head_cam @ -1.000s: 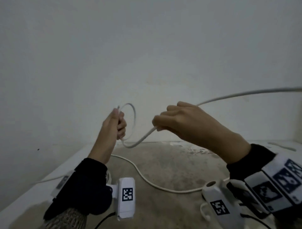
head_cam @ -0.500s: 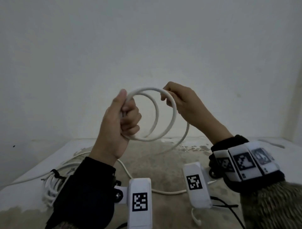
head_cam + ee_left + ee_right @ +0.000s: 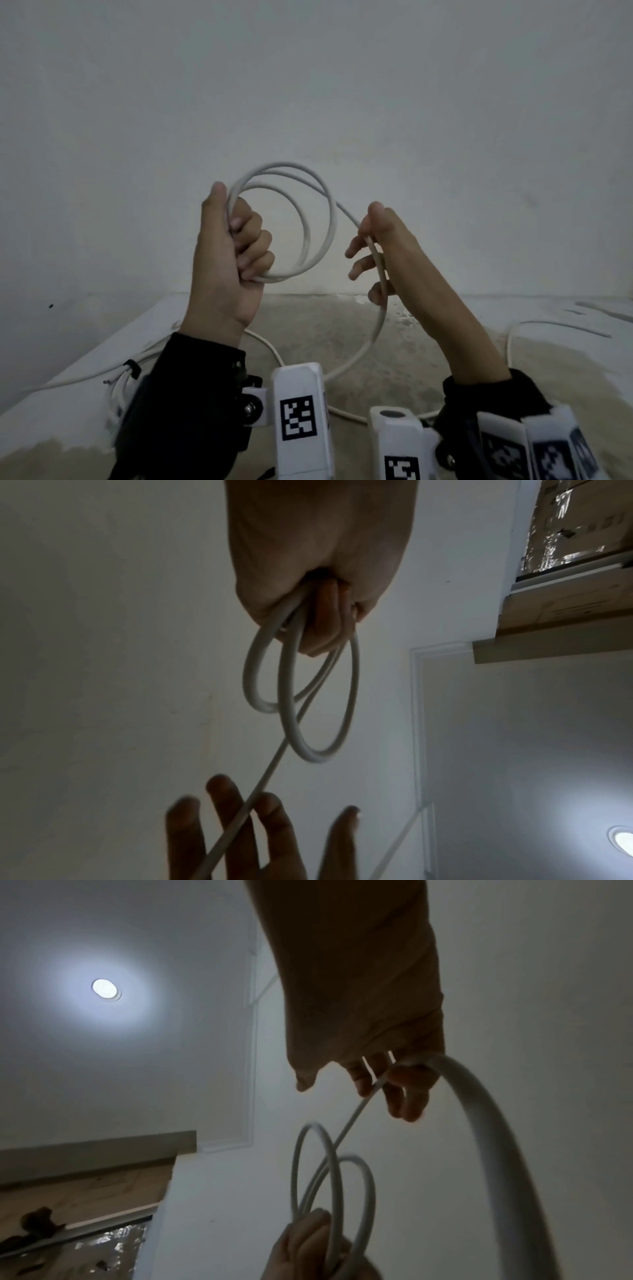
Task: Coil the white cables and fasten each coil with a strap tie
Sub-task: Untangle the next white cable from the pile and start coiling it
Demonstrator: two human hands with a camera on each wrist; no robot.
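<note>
the coil hangs above the table, in the left hand; the right hand lies right of the coil; a tied bundle lies on the table, left.

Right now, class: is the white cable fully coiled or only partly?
Partly coiled: the left hand grips a few loops of white cable, while the rest trails past the right hand onto the table.

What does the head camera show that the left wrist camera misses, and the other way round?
Only the head view shows the stained grey table, the slack white cable lying on it, and a bundled white cable with a black strap tie at the left. Only the left wrist view shows stacked cardboard boxes and a round ceiling light. Both show the left hand gripping the white cable coil, and the right hand with the cable running across its straight fingers.
</note>
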